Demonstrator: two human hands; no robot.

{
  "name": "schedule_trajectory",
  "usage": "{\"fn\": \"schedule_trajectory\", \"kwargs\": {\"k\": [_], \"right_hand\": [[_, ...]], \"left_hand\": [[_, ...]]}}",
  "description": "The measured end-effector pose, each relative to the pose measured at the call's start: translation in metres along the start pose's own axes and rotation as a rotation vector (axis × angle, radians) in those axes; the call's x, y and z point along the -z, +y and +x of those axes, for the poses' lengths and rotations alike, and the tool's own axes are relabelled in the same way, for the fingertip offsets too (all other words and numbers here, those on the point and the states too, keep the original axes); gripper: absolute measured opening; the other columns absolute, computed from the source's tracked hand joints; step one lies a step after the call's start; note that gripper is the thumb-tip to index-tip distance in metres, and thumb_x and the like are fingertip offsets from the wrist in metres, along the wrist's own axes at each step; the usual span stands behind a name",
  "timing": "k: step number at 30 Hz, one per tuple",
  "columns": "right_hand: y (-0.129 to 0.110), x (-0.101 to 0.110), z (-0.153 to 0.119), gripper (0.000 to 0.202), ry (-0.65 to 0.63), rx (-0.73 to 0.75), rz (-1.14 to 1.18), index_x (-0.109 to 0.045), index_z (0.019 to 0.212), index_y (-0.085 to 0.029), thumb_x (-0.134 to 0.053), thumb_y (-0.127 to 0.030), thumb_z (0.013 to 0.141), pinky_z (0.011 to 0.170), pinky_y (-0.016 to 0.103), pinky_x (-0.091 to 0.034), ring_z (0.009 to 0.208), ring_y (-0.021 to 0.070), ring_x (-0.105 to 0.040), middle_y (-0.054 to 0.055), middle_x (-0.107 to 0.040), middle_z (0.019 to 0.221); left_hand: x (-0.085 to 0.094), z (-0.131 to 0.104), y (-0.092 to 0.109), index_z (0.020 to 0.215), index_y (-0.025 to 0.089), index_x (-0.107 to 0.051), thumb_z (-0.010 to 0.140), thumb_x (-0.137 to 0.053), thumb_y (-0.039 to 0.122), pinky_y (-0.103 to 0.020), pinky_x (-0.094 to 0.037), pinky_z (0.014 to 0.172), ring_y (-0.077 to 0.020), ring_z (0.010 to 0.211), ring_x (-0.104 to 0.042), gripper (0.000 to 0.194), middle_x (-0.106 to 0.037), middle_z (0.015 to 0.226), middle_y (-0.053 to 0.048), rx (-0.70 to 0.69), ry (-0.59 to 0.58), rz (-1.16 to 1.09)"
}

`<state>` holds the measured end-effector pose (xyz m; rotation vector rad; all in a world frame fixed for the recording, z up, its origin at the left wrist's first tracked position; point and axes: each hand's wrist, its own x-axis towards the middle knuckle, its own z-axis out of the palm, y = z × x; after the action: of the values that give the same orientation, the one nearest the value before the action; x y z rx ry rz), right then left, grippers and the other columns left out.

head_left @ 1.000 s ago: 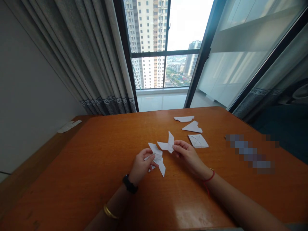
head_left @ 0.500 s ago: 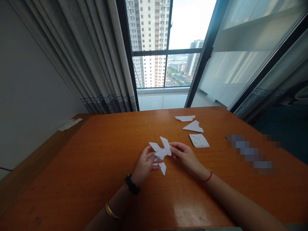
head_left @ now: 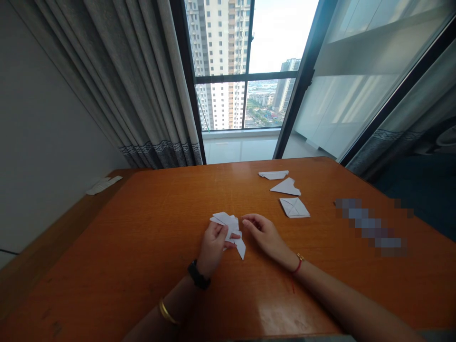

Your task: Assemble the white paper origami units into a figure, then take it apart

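A white folded paper piece with several pointed flaps is gripped between the thumb and fingers of my left hand. One flap points down toward the near side, others to the upper left. Just right of the paper is my right hand, its fingers apart and bent toward the paper, with a small gap between them. Beyond my right hand lie three more white folded papers: a square one, a pointed one and a narrow strip-like one.
Everything rests on a brown wooden table. A blurred, pixelated item lies at the right. Flat white papers are at the far left edge. Curtains and a window stand beyond the table.
My right hand has let go of the folded paper and moved slightly away. The upper flap that stood up between the hands now lies folded over toward the left.
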<state>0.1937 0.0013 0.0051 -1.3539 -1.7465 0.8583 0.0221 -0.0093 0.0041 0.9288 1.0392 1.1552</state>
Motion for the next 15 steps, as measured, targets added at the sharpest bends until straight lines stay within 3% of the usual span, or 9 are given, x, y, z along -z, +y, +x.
{"fn": "schedule_trajectory", "kwargs": {"k": [3,6,11,15], "right_hand": [[0.001,-0.005,-0.002,0.045,-0.046,0.076,-0.356,-0.062,0.109,-0.019,-0.064,-0.050,0.076,0.084,0.036,-0.044,0.099,0.0253,-0.055,0.012,-0.060,0.109],[0.000,-0.011,-0.004,0.044,-0.123,0.152,-0.477,-0.063,0.101,-0.022,-0.076,-0.043,0.065,0.081,0.035,-0.042,0.098,0.0260,-0.054,0.010,-0.060,0.106],[0.010,-0.004,0.002,0.030,-0.181,-0.051,-0.146,-0.060,0.091,-0.022,-0.075,-0.024,0.065,0.060,0.026,-0.038,0.068,0.0143,-0.054,-0.001,-0.061,0.079],[0.018,0.010,0.011,0.033,-0.115,-0.182,0.339,-0.058,0.094,-0.017,-0.073,-0.030,0.067,0.052,0.022,-0.035,0.056,0.0091,-0.046,-0.005,-0.051,0.065]], "left_hand": [[0.008,0.004,0.007,0.108,0.016,-0.051,0.075,-0.067,0.040,-0.027,-0.057,0.054,-0.0211,0.077,-0.069,0.044,-0.063,0.109,-0.012,-0.072,0.161,-0.055],[0.014,0.006,0.013,0.107,0.017,-0.050,0.077,-0.065,0.038,-0.027,-0.057,0.057,-0.0213,0.081,-0.069,0.040,-0.062,0.110,-0.011,-0.096,0.199,-0.068],[0.013,0.005,0.014,0.105,0.017,-0.051,0.076,-0.066,0.038,-0.026,-0.057,0.057,-0.0214,0.082,-0.069,0.039,-0.062,0.111,-0.011,-0.082,0.165,-0.056],[0.011,0.005,0.010,0.106,0.017,-0.049,0.076,-0.066,0.039,-0.024,-0.056,0.053,-0.0197,0.077,-0.069,0.040,-0.062,0.112,-0.012,-0.038,0.131,-0.031]]}}
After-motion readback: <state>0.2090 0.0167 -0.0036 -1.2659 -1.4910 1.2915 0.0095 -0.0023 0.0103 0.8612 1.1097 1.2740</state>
